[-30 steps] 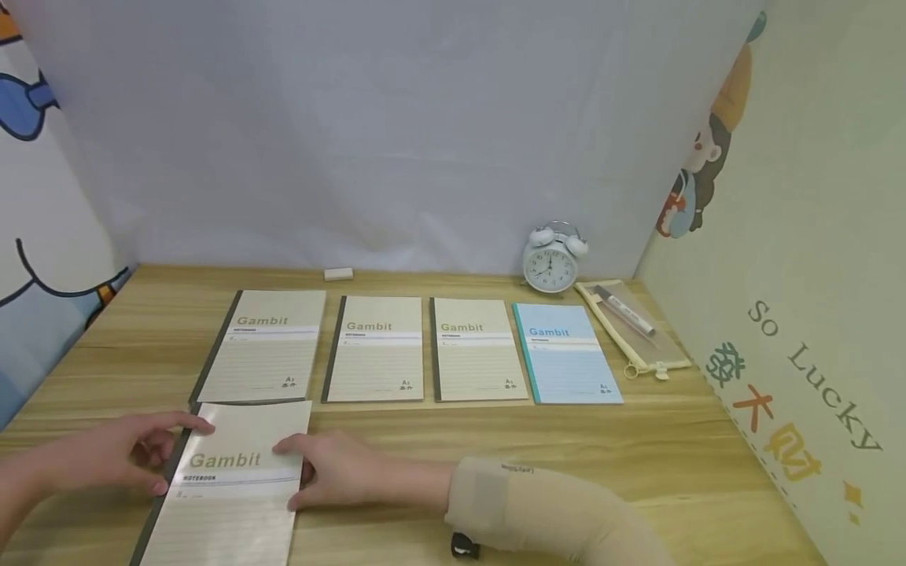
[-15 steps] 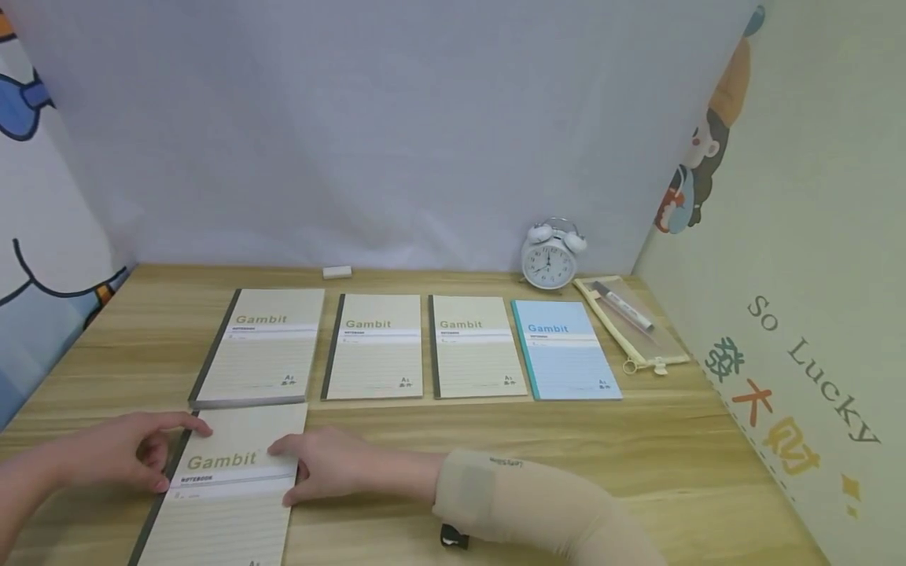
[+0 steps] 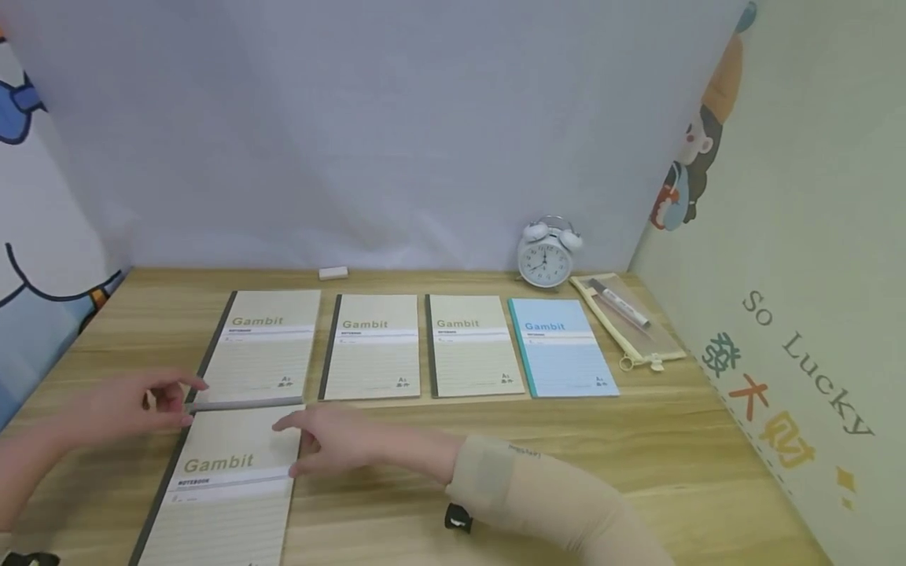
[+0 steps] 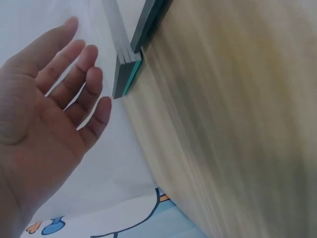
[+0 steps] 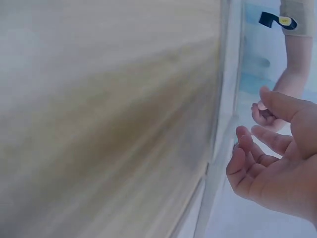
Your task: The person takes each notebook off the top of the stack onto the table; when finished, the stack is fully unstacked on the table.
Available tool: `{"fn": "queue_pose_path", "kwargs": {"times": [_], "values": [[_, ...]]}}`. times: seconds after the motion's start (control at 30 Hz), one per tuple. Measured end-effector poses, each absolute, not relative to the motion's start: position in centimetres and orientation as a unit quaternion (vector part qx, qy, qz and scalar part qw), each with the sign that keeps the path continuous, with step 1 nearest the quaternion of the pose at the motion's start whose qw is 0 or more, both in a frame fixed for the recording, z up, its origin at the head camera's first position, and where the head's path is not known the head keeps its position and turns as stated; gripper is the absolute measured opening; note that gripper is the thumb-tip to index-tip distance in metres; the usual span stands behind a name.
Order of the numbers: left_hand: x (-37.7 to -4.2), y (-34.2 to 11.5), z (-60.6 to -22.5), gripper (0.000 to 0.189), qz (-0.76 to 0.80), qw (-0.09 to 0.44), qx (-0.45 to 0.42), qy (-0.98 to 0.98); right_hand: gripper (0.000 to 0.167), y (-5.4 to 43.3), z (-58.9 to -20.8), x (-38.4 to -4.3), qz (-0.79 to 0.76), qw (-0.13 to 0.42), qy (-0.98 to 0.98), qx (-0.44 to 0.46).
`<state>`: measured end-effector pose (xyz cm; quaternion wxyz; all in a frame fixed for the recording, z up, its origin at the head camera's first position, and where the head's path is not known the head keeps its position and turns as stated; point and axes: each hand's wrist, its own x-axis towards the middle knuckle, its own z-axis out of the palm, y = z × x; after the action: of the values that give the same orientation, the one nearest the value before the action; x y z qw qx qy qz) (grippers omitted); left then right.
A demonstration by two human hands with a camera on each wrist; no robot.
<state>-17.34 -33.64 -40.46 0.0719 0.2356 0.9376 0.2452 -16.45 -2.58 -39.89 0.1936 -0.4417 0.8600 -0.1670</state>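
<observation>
On woodgrain table [image 3: 566, 420], grey backdrop [image 3: 396, 149] behind: left hand [image 3: 130, 402] parted, right hand [image 3: 333, 436] at near notebook [image 3: 222, 475], grip unclear.

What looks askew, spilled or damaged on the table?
Only the zip pouch looks slightly off, right of the blue notebook: its near edge slants, while the notebook's runs straight across. Nothing looks spilled; what shows of the nearest notebook looks undamaged.
</observation>
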Motion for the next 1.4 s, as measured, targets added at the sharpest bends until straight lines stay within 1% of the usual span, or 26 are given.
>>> {"fn": "queue_pose_path", "kwargs": {"times": [0.07,0.17,0.3,0.53,0.73,0.9,1.07,1.27,1.4], "values": [[-18.1,-33.4,-39.8,0.039,0.231,0.059,0.212,0.948,0.059,-2.5,-39.1,-17.1,-0.163,0.172,0.869,-0.434],[-19.2,-33.1,-39.1,0.04,0.215,0.037,0.192,0.957,0.06,-2.2,-38.2,-18.1,-0.181,0.165,0.876,-0.416],[-20.6,-33.1,-38.8,0.051,0.204,0.029,0.168,0.964,0.059,-1.6,-37.5,-19.5,-0.227,0.162,0.876,-0.393],[-23.0,-33.2,-39.9,0.077,0.211,0.051,0.14,0.966,0.062,-1.8,-37.5,-21.6,-0.256,0.127,0.885,-0.369],[-24.5,-33.1,-40.7,0.087,0.212,0.049,0.149,0.965,0.067,-2.5,-38.6,-22.8,-0.282,0.125,0.89,-0.336],[-25.3,-33.0,-41.5,0.097,0.229,0.059,0.134,0.962,0.071,-2.7,-39.8,-23.7,-0.271,0.113,0.903,-0.312],[-25.6,-33.2,-42.3,0.102,0.253,0.072,0.115,0.958,0.072,-2.9,-40.8,-24.6,-0.262,0.11,0.909,-0.303],[-25.7,-33.5,-43.1,0.107,0.269,0.093,0.099,0.954,0.071,-3.5,-41.6,-25.2,-0.265,0.118,0.91,-0.295],[-25.7,-33.4,-43.4,0.107,0.269,0.092,0.102,0.953,0.068,-4.0,-42.2,-25.2,-0.246,0.121,0.915,-0.295]]}}
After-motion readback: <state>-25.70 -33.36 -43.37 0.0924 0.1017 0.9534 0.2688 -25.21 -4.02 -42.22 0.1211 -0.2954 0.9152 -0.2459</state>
